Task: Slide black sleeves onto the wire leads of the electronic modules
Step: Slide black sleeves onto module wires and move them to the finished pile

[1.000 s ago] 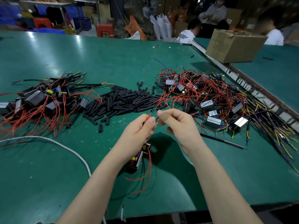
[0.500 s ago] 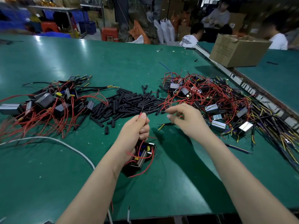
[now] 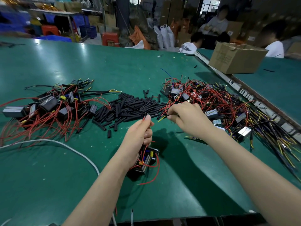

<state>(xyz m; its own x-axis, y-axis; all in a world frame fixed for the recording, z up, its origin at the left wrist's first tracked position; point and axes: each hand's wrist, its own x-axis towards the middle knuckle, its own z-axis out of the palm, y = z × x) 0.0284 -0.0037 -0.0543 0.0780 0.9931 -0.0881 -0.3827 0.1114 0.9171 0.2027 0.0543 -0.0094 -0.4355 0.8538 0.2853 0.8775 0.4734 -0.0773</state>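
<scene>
The left hand (image 3: 140, 136) pinches the tips of the red wire leads (image 3: 145, 116) and points them up, away from the near edge of the green table (image 3: 114, 66). Their module (image 3: 147, 159) hangs under that hand. The pile of black sleeves (image 3: 128, 107) lies just past both hands, in the middle of the table. Most sleeves lie slanting. The right hand (image 3: 187, 119) is nearer the pile, at its right end. Its fingers curl down and seem to pinch something thin, maybe a sleeve.
</scene>
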